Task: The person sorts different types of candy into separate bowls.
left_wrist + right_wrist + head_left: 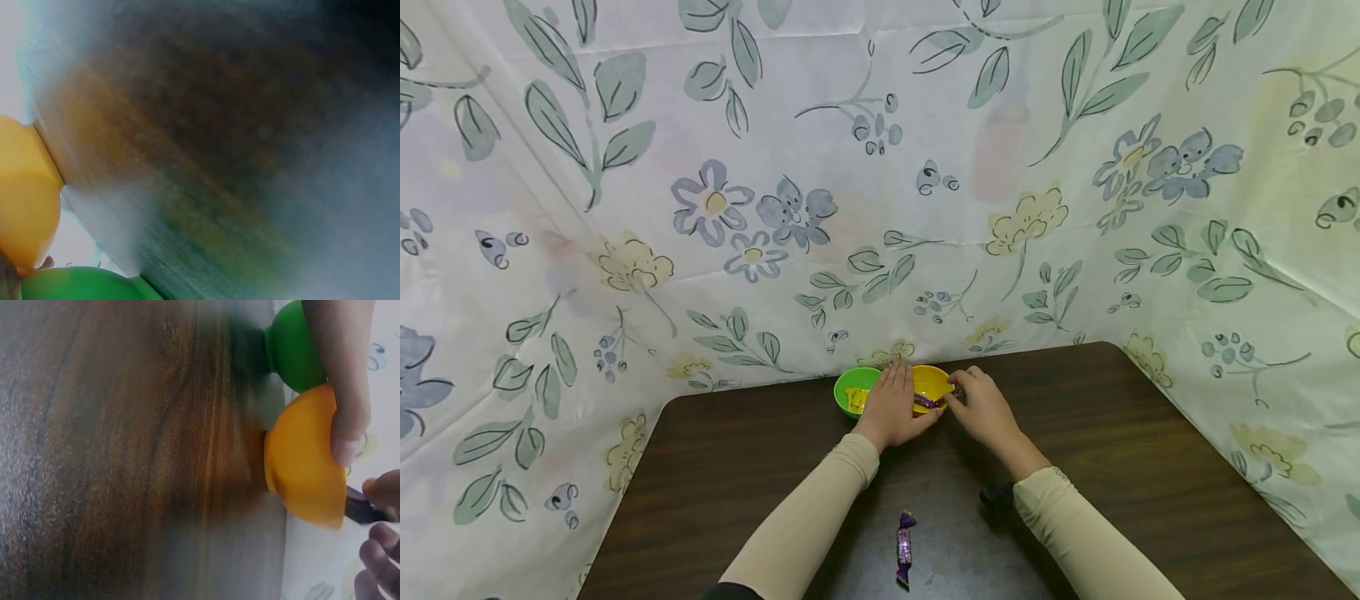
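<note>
A green bowl and an orange-yellow bowl stand side by side at the table's back edge. My left hand lies over where they meet, fingers extended, its thumb on the orange-yellow bowl's near rim. At that bowl's right rim, my right hand pinches a purple-wrapped candy between thumb and fingers. Purple-wrapped candy also shows inside the orange-yellow bowl, partly hidden by the hands. Small yellow pieces lie in the green bowl.
Another purple twist-wrapped candy lies on the dark wooden table, near its front, between the forearms. A floral cloth hangs behind the table and at both sides. The right wrist wears a black band.
</note>
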`<state>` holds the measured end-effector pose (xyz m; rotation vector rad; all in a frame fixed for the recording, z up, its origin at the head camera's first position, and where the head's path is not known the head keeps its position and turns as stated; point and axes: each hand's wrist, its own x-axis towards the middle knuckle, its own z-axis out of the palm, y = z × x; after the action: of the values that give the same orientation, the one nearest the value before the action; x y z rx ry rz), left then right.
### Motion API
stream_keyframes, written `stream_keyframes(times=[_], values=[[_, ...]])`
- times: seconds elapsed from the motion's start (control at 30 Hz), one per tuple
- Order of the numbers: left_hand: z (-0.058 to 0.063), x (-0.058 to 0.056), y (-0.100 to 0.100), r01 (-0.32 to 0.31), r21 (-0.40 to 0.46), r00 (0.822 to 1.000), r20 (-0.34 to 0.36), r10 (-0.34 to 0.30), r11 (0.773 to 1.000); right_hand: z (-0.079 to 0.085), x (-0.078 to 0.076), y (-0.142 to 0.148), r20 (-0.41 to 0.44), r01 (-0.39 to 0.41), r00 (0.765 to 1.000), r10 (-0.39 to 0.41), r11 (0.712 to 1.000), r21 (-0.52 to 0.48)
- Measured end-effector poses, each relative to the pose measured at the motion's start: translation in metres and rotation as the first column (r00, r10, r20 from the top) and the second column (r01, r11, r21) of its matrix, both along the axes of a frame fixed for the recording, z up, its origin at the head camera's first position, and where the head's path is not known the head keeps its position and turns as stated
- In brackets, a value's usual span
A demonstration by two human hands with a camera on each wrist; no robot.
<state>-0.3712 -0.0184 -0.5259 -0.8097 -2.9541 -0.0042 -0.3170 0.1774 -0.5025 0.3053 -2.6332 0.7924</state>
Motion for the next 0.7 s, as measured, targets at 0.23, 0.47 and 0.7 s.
stream_keyframes(times=[0.23, 0.47, 0.7], values=[[0.003, 0.003, 0.000, 0.005, 0.024, 1.000, -0.020, -0.005, 1.000, 0.001, 0.005, 0.003, -0.049, -0.011, 0.999, 0.009, 0.999, -0.039], [0.003, 0.005, 0.000, 0.014, 0.040, 1.000, -0.029, -0.013, 0.999, -0.003, 0.015, 0.007, -0.042, -0.030, 0.999, 0.029, 0.999, -0.021], [0.000, 0.004, -0.001, 0.013, 0.039, 1.000, -0.028, -0.012, 0.999, -0.002, 0.030, 0.011, -0.035, -0.066, 0.997, 0.065, 0.997, -0.035]])
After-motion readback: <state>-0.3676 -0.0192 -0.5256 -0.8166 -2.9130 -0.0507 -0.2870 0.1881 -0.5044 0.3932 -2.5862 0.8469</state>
